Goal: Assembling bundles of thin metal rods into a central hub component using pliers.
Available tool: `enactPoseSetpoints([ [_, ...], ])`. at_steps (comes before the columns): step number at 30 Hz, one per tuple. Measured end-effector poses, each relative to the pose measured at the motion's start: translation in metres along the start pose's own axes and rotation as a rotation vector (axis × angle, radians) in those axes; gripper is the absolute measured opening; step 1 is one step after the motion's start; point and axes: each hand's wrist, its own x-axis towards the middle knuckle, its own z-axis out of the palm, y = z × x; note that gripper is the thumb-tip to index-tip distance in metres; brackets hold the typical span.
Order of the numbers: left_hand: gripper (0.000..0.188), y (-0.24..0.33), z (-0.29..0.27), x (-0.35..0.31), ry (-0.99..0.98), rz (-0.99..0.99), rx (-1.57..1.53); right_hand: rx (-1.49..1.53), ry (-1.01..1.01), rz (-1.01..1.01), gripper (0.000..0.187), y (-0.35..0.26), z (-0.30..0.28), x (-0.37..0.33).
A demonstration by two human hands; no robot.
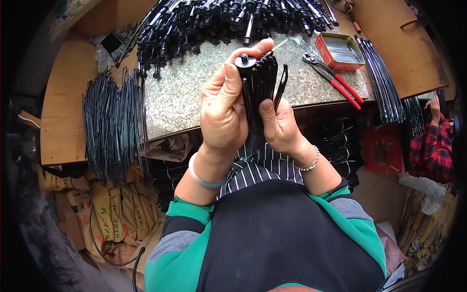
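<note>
Grey speckled stone-look worktop [168,109] lies beneath and beyond the raised hands. Bundle of slim, glossy black rods with looped upper ends [258,90] is held up over its near edge, between the palms. Handling, judged by eye: single rods light and fairly stiff; whole bunch weightier, smooth, apt to slide rod over rod, not fragile. Best hold: round the middle, plus a second just below the loops. Long axis runs nearly up the view; loops point toward the worktop's far side, lower ends toward the wearer. Left hand [221,107] grips the upper bundle, fingers curled behind; right hand [283,130] grips lower, thumb across the front. Smallest: round, flat black disc with central stud [245,61], upper left of bundle, face toward camera, left thumb touching its edge.
</note>
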Motion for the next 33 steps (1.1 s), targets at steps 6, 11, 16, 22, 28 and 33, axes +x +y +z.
enactPoseSetpoints([
  [6, 0.036, -0.002, -0.018, 0.010, -0.030, -0.045, 0.158, -0.063, 0.013, -0.073, 0.033, 0.000, 0.000, 0.002],
  [11, 0.034, -0.011, -0.001, -0.001, 0.024, 0.427, 0.282, -0.384, 0.095, -0.146, 0.030, 0.004, -0.001, 0.000],
  [16, 0.028, -0.012, -0.008, 0.002, 0.122, 0.328, 0.506, -0.457, 0.144, -0.177, 0.033, 0.004, 0.000, -0.005],
  [22, 0.027, -0.015, -0.014, -0.003, 0.080, 0.363, 0.471, -0.362, 0.051, -0.148, 0.027, -0.001, -0.003, 0.001],
  [28, 0.034, -0.020, -0.018, -0.002, 0.095, 0.427, 0.532, -0.339, 0.044, -0.151, 0.021, 0.002, -0.003, 0.005],
  [33, 0.036, -0.007, -0.020, 0.004, -0.072, 0.121, 0.275, -0.263, 0.049, -0.130, 0.019, 0.005, -0.005, 0.003],
])
